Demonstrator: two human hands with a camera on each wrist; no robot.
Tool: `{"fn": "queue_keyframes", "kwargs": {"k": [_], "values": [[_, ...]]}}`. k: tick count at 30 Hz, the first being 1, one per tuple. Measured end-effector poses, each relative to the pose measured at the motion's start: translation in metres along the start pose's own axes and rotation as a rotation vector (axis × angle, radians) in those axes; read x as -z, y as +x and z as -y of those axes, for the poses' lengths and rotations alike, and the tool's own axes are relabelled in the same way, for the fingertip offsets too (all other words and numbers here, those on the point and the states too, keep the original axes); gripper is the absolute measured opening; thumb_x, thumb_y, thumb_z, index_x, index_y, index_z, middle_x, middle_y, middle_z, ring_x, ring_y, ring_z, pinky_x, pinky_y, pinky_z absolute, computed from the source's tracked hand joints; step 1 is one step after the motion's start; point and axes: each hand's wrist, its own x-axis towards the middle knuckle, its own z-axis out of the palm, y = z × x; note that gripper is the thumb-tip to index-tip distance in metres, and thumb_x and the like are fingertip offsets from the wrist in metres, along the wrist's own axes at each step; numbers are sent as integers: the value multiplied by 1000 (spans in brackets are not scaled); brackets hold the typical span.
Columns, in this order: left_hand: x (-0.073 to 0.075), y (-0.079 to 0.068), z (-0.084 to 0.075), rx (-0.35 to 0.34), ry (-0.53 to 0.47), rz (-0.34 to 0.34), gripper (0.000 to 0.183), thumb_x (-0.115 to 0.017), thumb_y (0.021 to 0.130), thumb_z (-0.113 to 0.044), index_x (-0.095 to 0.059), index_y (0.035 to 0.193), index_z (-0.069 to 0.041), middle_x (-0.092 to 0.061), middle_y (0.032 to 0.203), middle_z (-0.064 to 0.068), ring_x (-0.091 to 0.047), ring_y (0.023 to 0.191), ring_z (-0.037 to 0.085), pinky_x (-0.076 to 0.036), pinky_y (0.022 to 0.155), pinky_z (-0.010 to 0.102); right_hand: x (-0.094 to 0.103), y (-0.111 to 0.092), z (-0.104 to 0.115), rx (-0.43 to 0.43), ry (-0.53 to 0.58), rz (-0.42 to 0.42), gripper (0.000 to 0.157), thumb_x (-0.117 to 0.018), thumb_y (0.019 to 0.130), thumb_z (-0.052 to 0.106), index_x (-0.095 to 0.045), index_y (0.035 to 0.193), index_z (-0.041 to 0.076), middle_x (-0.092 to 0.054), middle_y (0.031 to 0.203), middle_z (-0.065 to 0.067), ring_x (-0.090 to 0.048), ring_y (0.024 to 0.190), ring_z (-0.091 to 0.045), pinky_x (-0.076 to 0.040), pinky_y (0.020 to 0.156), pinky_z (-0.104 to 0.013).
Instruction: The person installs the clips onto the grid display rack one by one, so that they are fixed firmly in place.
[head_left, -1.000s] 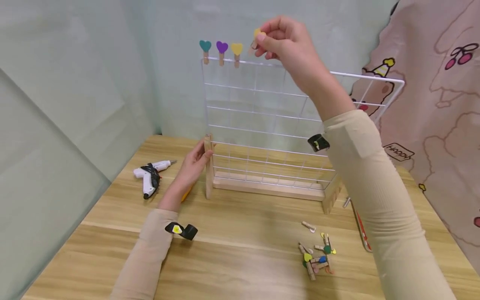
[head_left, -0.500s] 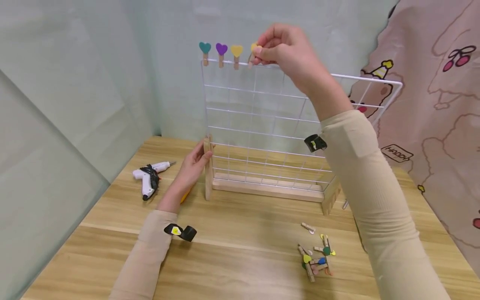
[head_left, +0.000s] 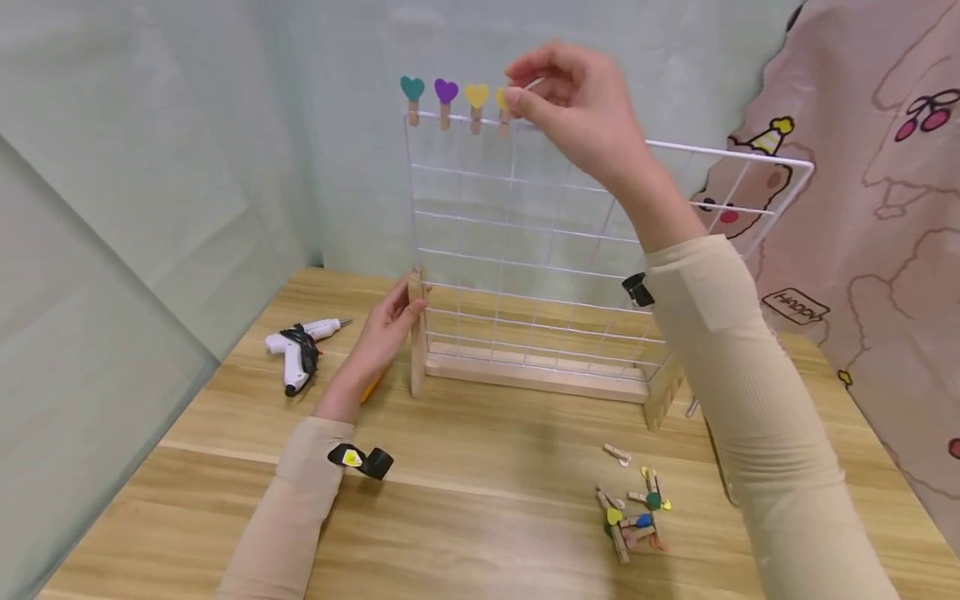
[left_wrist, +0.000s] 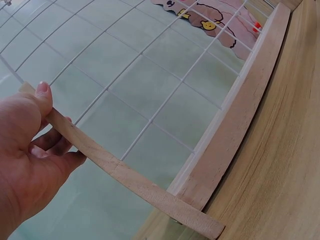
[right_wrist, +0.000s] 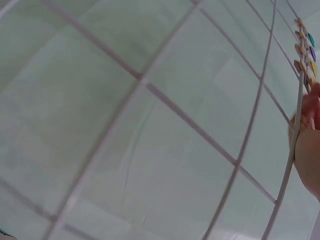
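Note:
A white wire grid rack (head_left: 555,237) stands in a wooden base. My left hand (head_left: 388,329) grips its left wooden upright (head_left: 417,350); in the left wrist view the thumb (left_wrist: 44,92) lies on one side and the fingers on the other. Small wooden clothespins with hearts sit along the top wire: teal (head_left: 412,88), purple (head_left: 446,91) and yellow (head_left: 476,96). Beside them a second yellow-heart clothespin (head_left: 505,121) is on the wire, its heart partly hidden by the thumb of my right hand (head_left: 577,108). That thumb and forefinger are parted.
Several loose heart clothespins (head_left: 633,521) lie in a heap on the table (head_left: 465,500), with a single one (head_left: 617,454) just behind. A white glue gun (head_left: 300,354) with a black cord lies at left. A cartoon-printed sheet (head_left: 885,250) hangs at right.
My right hand has lowered the second yellow-heart clothespin onto the top wire, and its thumb and forefinger have since spread apart. My left hand has stayed on the upright.

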Motion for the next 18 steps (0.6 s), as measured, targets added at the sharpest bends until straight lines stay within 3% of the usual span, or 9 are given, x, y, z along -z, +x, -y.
{"fn": "queue_keyframes", "kwargs": {"k": [2,4,6,8,11,16,18], "values": [[0,2,5,0,9,1,56,-46,88,-31,-24,138,-17,-34,137,9,-28,126,15,-24,103,36,0,-12,1,123,-5,-64,22,-61,80,8,-59,100,0,-59,91,-7,-57,77,-15,-44,70,-22],[0,2,5,6,15,-1,56,-45,88,-33,-25,138,-18,-34,137,8,-28,126,14,-25,103,35,0,-28,-2,315,-5,-122,20,-59,79,0,-57,98,-6,-58,92,-10,-57,75,-14,-45,68,-22],[1,2,3,7,14,3,56,-45,88,-33,-25,138,-18,-35,136,8,-29,126,15,-25,103,36,1,-46,-14,482,-11,-167,17,-58,77,-8,-57,94,-10,-58,89,-12,-55,72,-13,-46,65,-21],[2,2,1,21,22,3,57,-45,87,-34,-24,138,-19,-33,138,7,-27,127,14,-24,103,35,2,-70,-30,581,-14,-171,17,-58,73,-14,-56,90,-13,-59,86,-14,-54,70,-14,-46,62,-20],[5,-1,-1,34,32,1,59,-45,87,-35,-21,139,-19,-30,139,8,-25,128,15,-23,104,36,1,-112,-61,553,-73,-110,19,-60,71,-14,-60,90,-9,-60,84,-12,-52,68,-12,-45,60,-18],[11,-5,-3,52,25,-7,58,-45,88,-34,-21,139,-20,-30,139,5,-24,128,12,-23,104,34,-6,-184,-120,371,-305,96,24,-66,72,-1,-63,94,6,-62,83,-1,-51,67,-5,-44,57,-17],[14,-6,-3,51,34,-13,58,-45,88,-34,-20,139,-20,-28,140,5,-23,128,12,-23,104,34,-11,-211,-141,281,-332,183,22,-66,74,1,-64,94,10,-62,80,2,-49,64,-3,-43,53,-18]]}}
